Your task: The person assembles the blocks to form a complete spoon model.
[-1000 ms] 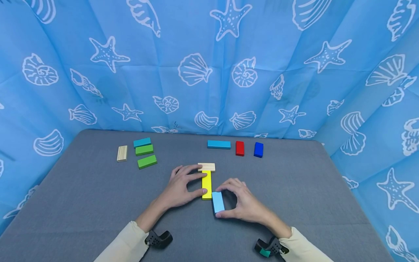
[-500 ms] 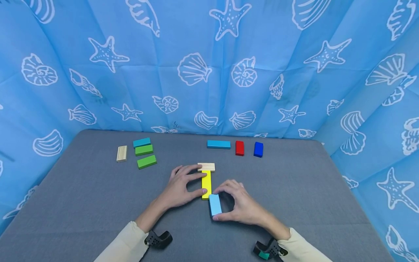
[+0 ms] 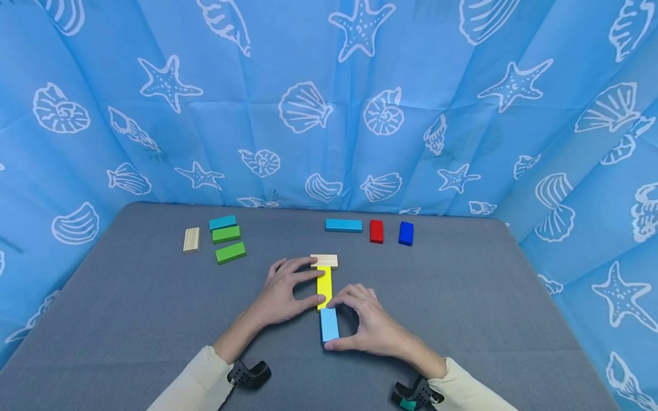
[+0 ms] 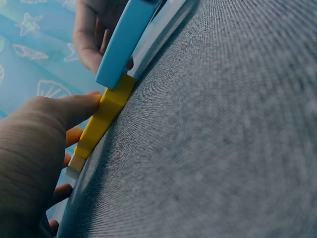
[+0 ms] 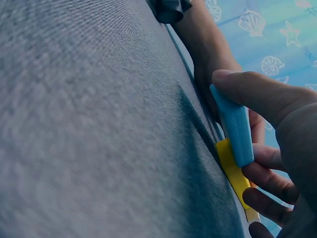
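Note:
My right hand [image 3: 372,325] pinches a light blue wooden block [image 3: 329,325] by its two ends, thumb at the near end and fingertips at the far end. The block is off the table and tilted in both wrist views, its far end by the near end of a yellow block [image 3: 324,285]. This yellow block lies flat, pointing away from me. My left hand [image 3: 285,294] rests on it, thumb near its near end and a finger farther up. Across its far end lies a plain wood block [image 3: 324,261], touched by another left finger.
At the back left lie a plain wood block [image 3: 192,240], a teal block [image 3: 223,222] and two green blocks [image 3: 231,253]. A blue block [image 3: 343,226], a red block [image 3: 377,232] and a dark blue block [image 3: 406,234] lie at the back, centre to right.
My right hand has moved left and slightly toward me with the light blue block, from beside the yellow block to its near end. My left hand has stayed put.

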The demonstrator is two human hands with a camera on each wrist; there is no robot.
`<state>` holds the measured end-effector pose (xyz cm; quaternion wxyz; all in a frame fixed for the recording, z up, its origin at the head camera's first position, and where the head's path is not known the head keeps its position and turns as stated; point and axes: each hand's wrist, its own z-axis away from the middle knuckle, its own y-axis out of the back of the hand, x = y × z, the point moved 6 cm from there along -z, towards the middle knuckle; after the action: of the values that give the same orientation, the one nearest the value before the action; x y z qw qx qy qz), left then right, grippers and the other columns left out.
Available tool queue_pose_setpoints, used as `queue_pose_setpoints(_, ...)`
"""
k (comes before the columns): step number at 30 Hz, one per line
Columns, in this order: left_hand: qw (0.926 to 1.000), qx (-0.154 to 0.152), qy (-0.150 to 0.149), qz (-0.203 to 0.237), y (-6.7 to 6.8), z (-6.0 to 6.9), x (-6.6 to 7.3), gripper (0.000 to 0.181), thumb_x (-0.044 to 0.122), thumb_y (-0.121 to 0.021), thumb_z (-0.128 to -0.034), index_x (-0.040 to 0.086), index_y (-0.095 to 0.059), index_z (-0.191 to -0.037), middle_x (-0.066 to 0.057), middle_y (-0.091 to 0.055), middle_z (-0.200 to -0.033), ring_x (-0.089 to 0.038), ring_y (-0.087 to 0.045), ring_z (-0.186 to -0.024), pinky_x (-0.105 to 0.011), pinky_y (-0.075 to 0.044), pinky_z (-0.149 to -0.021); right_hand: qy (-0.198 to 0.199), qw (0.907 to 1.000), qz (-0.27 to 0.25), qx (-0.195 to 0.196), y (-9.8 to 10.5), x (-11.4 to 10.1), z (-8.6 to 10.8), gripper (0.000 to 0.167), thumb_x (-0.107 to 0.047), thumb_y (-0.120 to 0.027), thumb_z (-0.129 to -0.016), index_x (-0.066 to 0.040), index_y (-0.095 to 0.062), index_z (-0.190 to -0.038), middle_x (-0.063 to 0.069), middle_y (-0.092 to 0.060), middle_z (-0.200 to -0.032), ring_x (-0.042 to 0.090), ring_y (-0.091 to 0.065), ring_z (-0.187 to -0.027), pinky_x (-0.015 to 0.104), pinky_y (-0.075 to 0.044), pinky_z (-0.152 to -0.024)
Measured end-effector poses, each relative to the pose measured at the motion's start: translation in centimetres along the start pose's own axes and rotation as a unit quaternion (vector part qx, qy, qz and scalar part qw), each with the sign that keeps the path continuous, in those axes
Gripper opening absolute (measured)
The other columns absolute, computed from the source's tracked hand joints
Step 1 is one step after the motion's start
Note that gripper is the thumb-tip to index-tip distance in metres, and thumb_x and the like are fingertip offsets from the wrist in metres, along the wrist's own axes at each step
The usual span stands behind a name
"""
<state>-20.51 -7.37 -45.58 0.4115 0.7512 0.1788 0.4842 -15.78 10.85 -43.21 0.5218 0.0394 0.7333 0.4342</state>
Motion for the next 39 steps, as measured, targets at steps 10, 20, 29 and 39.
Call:
queue_pose_setpoints(10,1.0000,0.001,-0.001,0.001,-0.04,0.01,-0.03,0.055,0.053,-0.072,-0.0896,0.025,-0.066,-0.137,0.000,-0.047,-0.154,-0.028,-0.038,-0.144,-0.064,-0.015,-0.116,0.009,0.9998,0.006,0.014,-0.53,-0.02,-0.18,0.054,-0.049,-0.088,-0.075,-0.025,-0.069,-0.118,-0.013,-0.055,-0.114,0.012,-0.046,-0.108,0.043,-0.034,-0.091)
queue_pose_setpoints(20,1.0000,0.001,-0.003,-0.002,-0.07,-0.01,-0.04,0.055,0.052,-0.072,-0.0897,0.025,-0.066,-0.137,0.000,-0.047,-0.154,-0.028,-0.038,-0.144,-0.065,-0.015,-0.115,0.005,0.9998,0.014,0.013,-0.73,0.08,-0.22,0.055,-0.050,-0.088,-0.074,-0.025,-0.069,-0.118,-0.012,-0.054,-0.113,0.013,-0.045,-0.107,0.044,-0.033,-0.091)
queue_pose_setpoints(29,1.0000,0.002,-0.004,-0.003,-0.01,-0.03,-0.03,0.056,0.054,-0.072,-0.0896,0.025,-0.066,-0.137,0.000,-0.047,-0.154,-0.028,-0.039,-0.143,-0.065,-0.015,-0.115,0.011,0.9997,0.016,0.016,-0.72,0.11,-0.26,0.056,-0.051,-0.090,-0.072,-0.023,-0.070,-0.117,-0.012,-0.054,-0.112,0.013,-0.046,-0.106,0.044,-0.033,-0.090)
queue_pose_setpoints(39,1.0000,0.001,0.000,-0.001,0.02,0.01,0.04,0.055,0.052,-0.072,-0.0898,0.025,-0.066,-0.137,0.000,-0.047,-0.154,-0.028,-0.038,-0.143,-0.065,-0.016,-0.115,-0.005,0.9998,0.015,0.012,-0.61,0.14,-0.25,0.057,-0.049,-0.091,-0.070,-0.024,-0.070,-0.117,-0.012,-0.054,-0.111,0.012,-0.045,-0.105,0.045,-0.032,-0.092)
